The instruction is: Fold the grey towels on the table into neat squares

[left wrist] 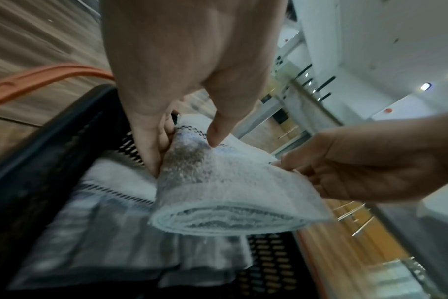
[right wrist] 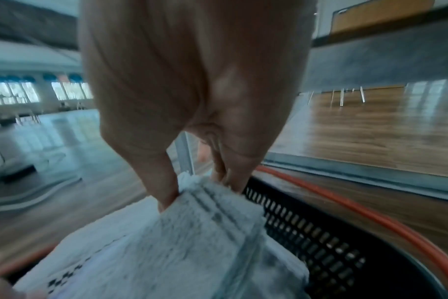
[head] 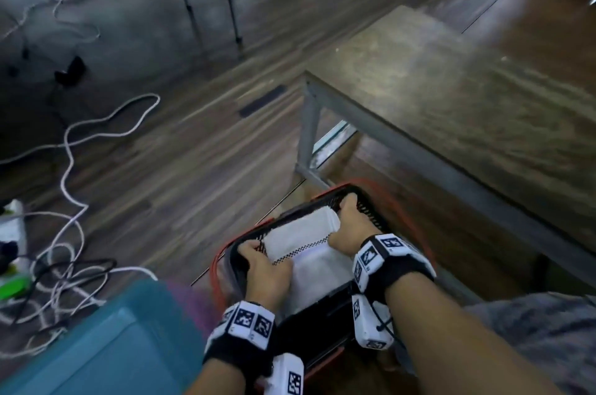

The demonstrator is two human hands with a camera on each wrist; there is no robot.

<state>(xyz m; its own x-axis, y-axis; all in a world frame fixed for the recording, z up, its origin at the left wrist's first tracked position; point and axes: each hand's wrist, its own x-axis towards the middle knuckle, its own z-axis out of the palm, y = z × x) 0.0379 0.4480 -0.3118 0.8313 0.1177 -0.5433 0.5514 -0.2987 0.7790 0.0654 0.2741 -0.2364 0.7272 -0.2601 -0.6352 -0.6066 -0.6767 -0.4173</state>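
A folded grey-white towel (head: 300,233) with a black checked border is held over a black mesh basket (head: 371,201) with orange handles. My left hand (head: 254,252) pinches its near-left corner, thumb on top and fingers underneath, which shows closely in the left wrist view, where the left hand (left wrist: 184,149) holds the folded towel (left wrist: 230,192). My right hand (head: 342,220) grips the far-right edge; in the right wrist view the right hand (right wrist: 200,192) clamps the towel's layered edge (right wrist: 205,232). Another folded towel (left wrist: 115,232) lies in the basket below.
The basket stands on the floor beside a brown table (head: 451,104) with a grey metal frame, at my right. A teal bin (head: 113,346) sits at lower left. White and black cables (head: 71,169) trail over the wood floor to the left.
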